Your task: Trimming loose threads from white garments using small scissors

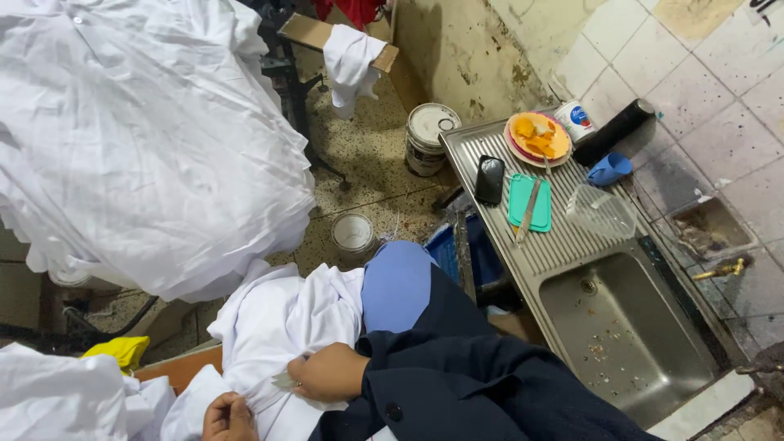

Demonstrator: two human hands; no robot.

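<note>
Both my hands are down on the white garment (282, 327) in my lap, near the bottom of the scene. My right hand (329, 372) is closed, pinching a fold of the cloth, and my left hand (229, 416) grips the fabric just beside it. A big heap of white shirts (139, 139) sits far left. Off to the right there's a steel sink (629, 335), with a green cutting board (529, 202) and a phone (489, 179) on its drainboard.
</note>
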